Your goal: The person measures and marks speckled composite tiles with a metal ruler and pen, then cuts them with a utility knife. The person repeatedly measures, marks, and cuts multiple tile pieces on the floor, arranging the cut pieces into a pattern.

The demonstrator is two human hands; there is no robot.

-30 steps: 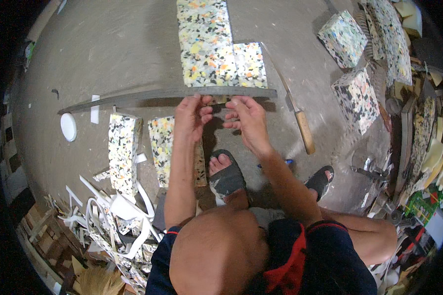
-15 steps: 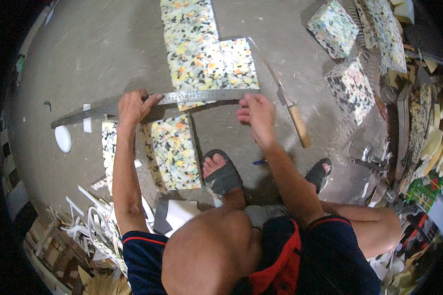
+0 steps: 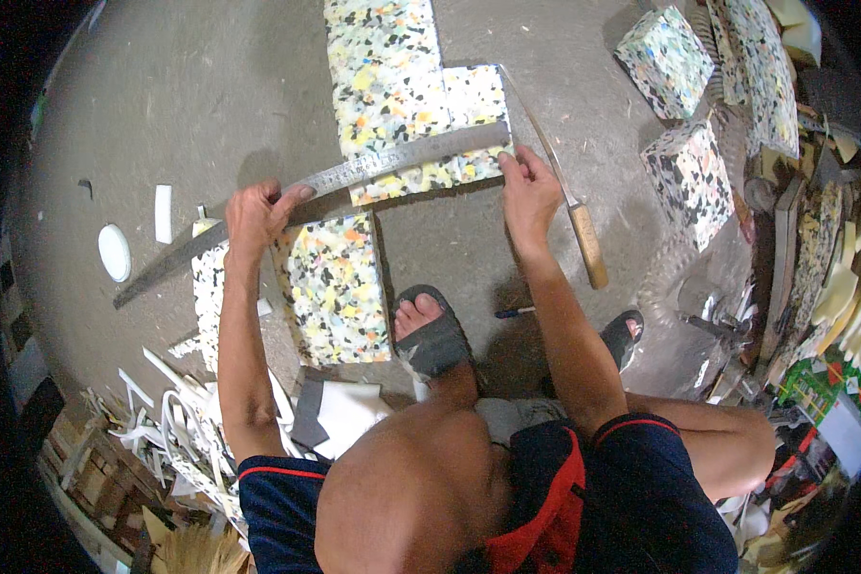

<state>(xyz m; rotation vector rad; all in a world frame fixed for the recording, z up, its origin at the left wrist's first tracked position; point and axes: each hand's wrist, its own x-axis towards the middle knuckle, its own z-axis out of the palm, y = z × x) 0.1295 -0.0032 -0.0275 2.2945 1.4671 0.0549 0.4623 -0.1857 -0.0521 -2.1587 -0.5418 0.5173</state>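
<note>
My left hand (image 3: 256,225) grips a long metal ruler (image 3: 383,165), which slants up to the right across two speckled foam pieces. The long foam sheet (image 3: 383,86) runs away from me, and a narrower foam piece (image 3: 476,100) lies against its right side. At that smaller piece's right edge, just below the ruler's end, my right hand (image 3: 531,199) has its fingers curled, thumb and fingertips at the foam. A knife (image 3: 584,239) with a wooden handle lies right of this hand. Another foam block (image 3: 330,287) rests nearer me, beside my left forearm.
Two foam blocks (image 3: 665,62) (image 3: 689,182) lie at the right, before piled foam offcuts (image 3: 823,249). White scraps (image 3: 182,411) heap at the lower left. A white disc (image 3: 115,253) and a white strip (image 3: 164,213) lie left; a pen (image 3: 515,312) lies near my feet.
The ruler has tilted, its right end moving farther away over the foam and its left end nearer me. My right hand has moved right, from the ruler's end to the foam's edge.
</note>
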